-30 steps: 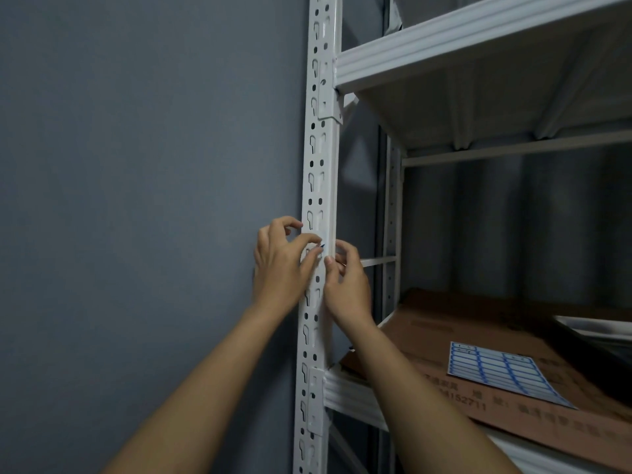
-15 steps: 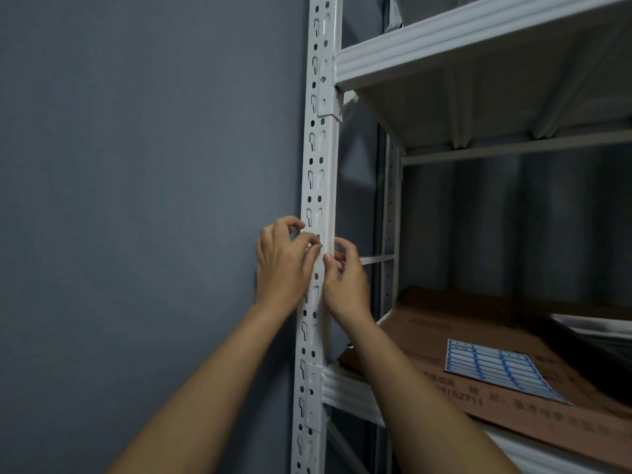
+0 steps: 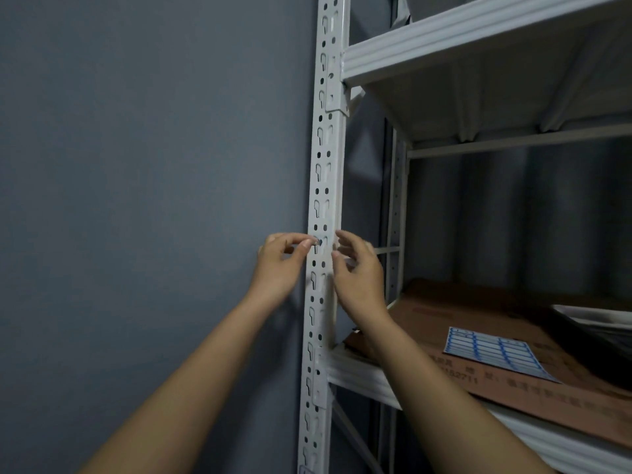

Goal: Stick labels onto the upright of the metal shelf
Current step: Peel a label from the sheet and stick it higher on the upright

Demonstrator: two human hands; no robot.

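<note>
Mid-frame, left hand (image 3: 280, 265) pinches a label (image 3: 318, 241) against the upright (image 3: 325, 186) for sticking; right hand (image 3: 359, 268) hovers loose, gripping nothing

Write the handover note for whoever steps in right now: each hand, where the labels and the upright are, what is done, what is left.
Left hand: at the left edge of the upright, fingertips pinching a small label against its front face.
Right hand: beside the upright's right edge, fingers loosely spread, holding nothing.
Label sheet: lies flat on the cardboard on the lower shelf, to the right.
Done: one label is at the upright; whether it is fully stuck cannot be told.
Left: press it flat, then peel further labels from the sheet and stick them.
</note>
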